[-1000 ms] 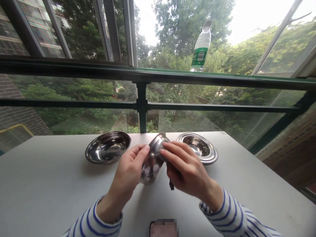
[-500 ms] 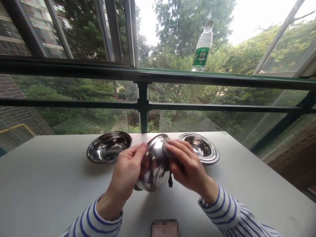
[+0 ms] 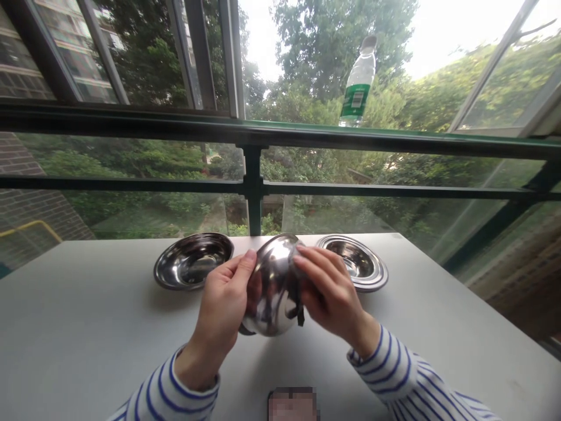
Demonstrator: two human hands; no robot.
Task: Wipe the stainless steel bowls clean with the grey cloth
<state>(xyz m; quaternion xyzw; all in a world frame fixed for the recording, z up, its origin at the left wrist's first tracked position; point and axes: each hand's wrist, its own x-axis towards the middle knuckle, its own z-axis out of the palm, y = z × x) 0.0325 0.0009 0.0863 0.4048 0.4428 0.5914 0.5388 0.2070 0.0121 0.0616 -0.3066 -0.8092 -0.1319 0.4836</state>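
Note:
I hold a shiny steel bowl (image 3: 272, 292) tilted on edge above the white table (image 3: 79, 345), its rounded outside facing me. My left hand (image 3: 224, 313) grips its left rim with the fingers curled behind and the thumb on top. My right hand (image 3: 326, 292) is closed on the bowl's right side, pressing a dark cloth or strap (image 3: 300, 313) against the metal. Both sleeves are white with blue stripes.
A second steel bowl (image 3: 193, 262) stands on the table to the left, and a wide-rimmed steel dish (image 3: 354, 262) to the right. A plastic water bottle (image 3: 358, 82) stands on the green railing (image 3: 394, 139) behind. A blurred patch (image 3: 293, 403) lies at the near table edge.
The held bowl has turned so more of its rounded outside faces me. My right hand has slid over its right side; the two bowls on the table stay put.

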